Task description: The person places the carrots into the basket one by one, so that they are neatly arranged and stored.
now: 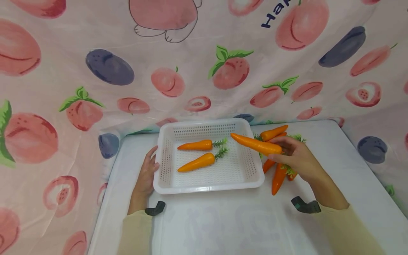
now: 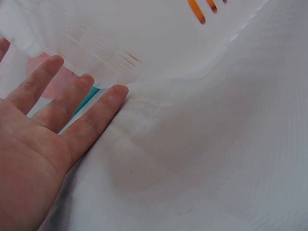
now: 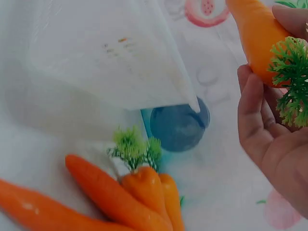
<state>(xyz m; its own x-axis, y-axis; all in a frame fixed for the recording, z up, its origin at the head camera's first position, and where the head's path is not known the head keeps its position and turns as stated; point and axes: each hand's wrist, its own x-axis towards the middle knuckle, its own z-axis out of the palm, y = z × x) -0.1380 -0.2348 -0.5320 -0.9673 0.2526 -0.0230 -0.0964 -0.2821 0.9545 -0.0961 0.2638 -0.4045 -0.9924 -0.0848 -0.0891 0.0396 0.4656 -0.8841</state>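
Observation:
A white plastic basket [image 1: 208, 188] stands on the white tabletop with two orange carrots, an upper one [image 1: 195, 145] and a lower one [image 1: 197, 162], lying in it. Against the basket's left side rests my left hand [image 1: 147, 173]; in the left wrist view its fingers [image 2: 96, 118] are extended along the basket's outer wall. My right hand [image 1: 294, 156] pinches another carrot [image 1: 256, 144] near its leafy end, its tip pointing left over the basket's right rim. The green leaves [image 3: 291, 72] of the held carrot show beside the palm in the right wrist view.
Several more carrots [image 1: 279, 179] lie in a loose pile just right of the basket, partly beneath my right hand. Behind the table hangs a fruit-print cloth [image 1: 191, 85]. Black straps [image 1: 155, 208] sit at both wrists.

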